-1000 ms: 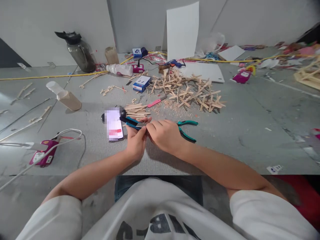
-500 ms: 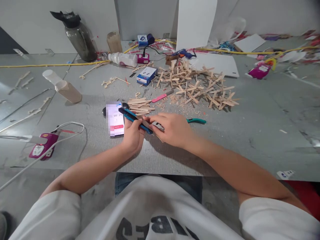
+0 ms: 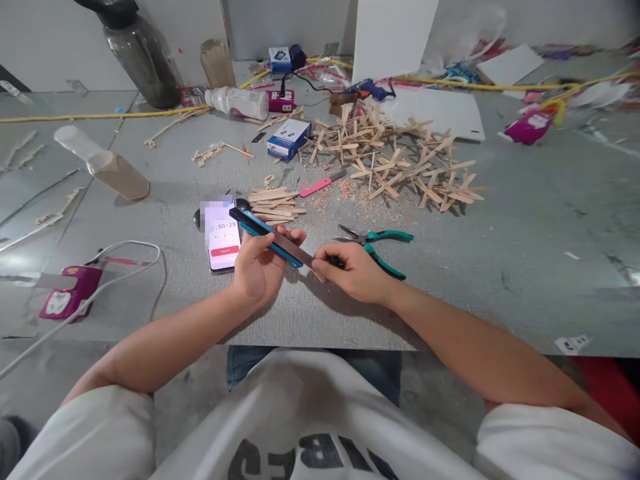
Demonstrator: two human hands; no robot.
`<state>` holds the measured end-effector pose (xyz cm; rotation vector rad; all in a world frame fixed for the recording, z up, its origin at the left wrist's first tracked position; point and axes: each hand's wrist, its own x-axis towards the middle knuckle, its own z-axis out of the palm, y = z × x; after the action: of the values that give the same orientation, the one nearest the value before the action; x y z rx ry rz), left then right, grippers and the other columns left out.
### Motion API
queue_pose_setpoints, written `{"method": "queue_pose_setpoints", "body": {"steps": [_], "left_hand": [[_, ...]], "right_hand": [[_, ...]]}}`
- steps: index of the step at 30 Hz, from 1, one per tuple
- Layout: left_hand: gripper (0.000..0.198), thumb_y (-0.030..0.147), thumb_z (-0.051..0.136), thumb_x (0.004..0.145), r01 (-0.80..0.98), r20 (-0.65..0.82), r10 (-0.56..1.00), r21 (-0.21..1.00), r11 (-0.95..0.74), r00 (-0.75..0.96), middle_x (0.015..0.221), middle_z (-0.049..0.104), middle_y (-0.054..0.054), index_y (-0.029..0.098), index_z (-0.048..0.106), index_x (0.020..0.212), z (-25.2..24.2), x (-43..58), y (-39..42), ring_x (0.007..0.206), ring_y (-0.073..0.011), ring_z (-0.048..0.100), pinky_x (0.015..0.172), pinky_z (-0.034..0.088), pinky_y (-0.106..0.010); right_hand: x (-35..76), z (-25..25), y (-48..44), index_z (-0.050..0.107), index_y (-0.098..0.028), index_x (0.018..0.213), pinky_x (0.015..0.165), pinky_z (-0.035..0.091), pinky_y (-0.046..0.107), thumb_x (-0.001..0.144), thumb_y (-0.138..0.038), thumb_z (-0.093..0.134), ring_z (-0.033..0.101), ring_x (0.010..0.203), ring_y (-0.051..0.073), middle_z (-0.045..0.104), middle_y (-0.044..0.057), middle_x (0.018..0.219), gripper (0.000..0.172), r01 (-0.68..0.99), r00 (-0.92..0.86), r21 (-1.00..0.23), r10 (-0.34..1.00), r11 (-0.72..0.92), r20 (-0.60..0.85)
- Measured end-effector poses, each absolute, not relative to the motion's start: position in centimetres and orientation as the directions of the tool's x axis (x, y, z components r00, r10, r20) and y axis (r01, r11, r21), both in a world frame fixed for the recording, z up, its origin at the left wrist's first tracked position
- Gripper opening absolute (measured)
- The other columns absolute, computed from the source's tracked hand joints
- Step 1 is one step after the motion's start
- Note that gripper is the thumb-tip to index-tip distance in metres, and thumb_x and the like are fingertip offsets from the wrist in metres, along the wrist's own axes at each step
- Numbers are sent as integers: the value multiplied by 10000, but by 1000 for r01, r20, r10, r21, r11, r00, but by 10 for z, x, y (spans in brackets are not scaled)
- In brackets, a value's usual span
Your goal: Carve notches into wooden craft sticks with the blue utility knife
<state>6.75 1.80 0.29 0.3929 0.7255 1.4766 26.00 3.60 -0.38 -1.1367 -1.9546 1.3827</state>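
My left hand (image 3: 260,267) grips the blue body of a utility knife (image 3: 260,232), held a little above the grey table (image 3: 500,253). A long metal blade (image 3: 296,251) sticks out of the knife toward the right. My right hand (image 3: 353,270) pinches the far end of that blade with closed fingers. A phone (image 3: 223,239) with a lit timer screen lies just left of my left hand. Green-handled pliers (image 3: 377,239) lie on the table behind my right hand.
A stack of flat wooden sticks (image 3: 275,202) lies behind the knife, with a pink-handled tool (image 3: 320,185) beside it. A heap of glued stick crosses (image 3: 400,160) fills the middle. A tipped cup (image 3: 107,167), dark bottle (image 3: 137,57), blue box (image 3: 287,138) and pink glue gun (image 3: 67,300) stand around.
The blade has been drawn out of the knife body as my right hand moved right, uncovering the pliers. My left hand kept hold of the knife.
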Motion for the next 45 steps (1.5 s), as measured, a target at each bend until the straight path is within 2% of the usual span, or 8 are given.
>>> {"method": "queue_pose_setpoints", "body": {"steps": [6, 12, 20, 29, 33, 40, 45], "left_hand": [[249, 217, 728, 728, -764, -210, 975, 640, 83, -71, 833, 646, 10, 249, 575, 922, 8, 63, 22, 875, -226, 752, 1163, 537, -546], [259, 172, 673, 715, -772, -215, 971, 633, 59, -102, 838, 650, -9, 247, 631, 960, 11, 56, 27, 885, -246, 751, 1171, 535, -560], [252, 171, 665, 718, -771, -211, 969, 636, 33, -132, 838, 653, -17, 243, 661, 959, 11, 52, 30, 898, -241, 747, 1188, 521, -548], [220, 172, 641, 703, -785, -249, 954, 619, 22, -169, 811, 674, -21, 222, 655, 917, 12, 50, 32, 880, -238, 751, 1164, 549, -555], [195, 174, 624, 706, -789, -259, 950, 613, 21, -176, 805, 677, -15, 225, 646, 892, 17, 50, 32, 866, -223, 752, 1157, 561, -503], [175, 165, 629, 708, -800, -229, 959, 600, 5, -165, 801, 673, -17, 223, 642, 873, 20, 50, 33, 852, -207, 739, 1177, 561, -506], [192, 174, 651, 704, -780, -210, 968, 625, 23, -140, 816, 668, -12, 228, 626, 886, 18, 50, 32, 868, -212, 736, 1215, 528, -541]], "right_hand": [[275, -9, 32, 628, -234, 696, 585, 343, 320, 928, -455, 623, 452, 589, 153, 603, 0, 643, 320, 302, -508, -951, 855, 65, -103], [276, -15, 28, 556, -249, 613, 543, 263, 324, 858, -425, 638, 369, 536, 143, 473, -27, 558, 312, 270, -456, -963, 882, 8, -120], [273, -13, 26, 524, -254, 573, 515, 223, 313, 829, -398, 638, 306, 497, 125, 395, -47, 509, 315, 258, -431, -966, 898, 21, -95], [272, -13, 29, 503, -247, 552, 523, 254, 311, 828, -356, 620, 330, 496, 118, 422, -48, 499, 319, 230, -393, -970, 919, 85, -12], [273, -14, 29, 505, -240, 562, 536, 283, 305, 846, -337, 624, 317, 500, 111, 438, -52, 498, 323, 210, -395, -972, 919, 109, 18], [273, -17, 27, 562, -225, 609, 558, 319, 301, 893, -316, 616, 393, 533, 113, 620, -16, 590, 303, 172, -424, -980, 906, 104, 21], [272, -19, 28, 564, -226, 611, 540, 302, 291, 908, -334, 621, 350, 521, 105, 511, -45, 546, 321, 135, -440, -986, 898, 100, 31]]}}
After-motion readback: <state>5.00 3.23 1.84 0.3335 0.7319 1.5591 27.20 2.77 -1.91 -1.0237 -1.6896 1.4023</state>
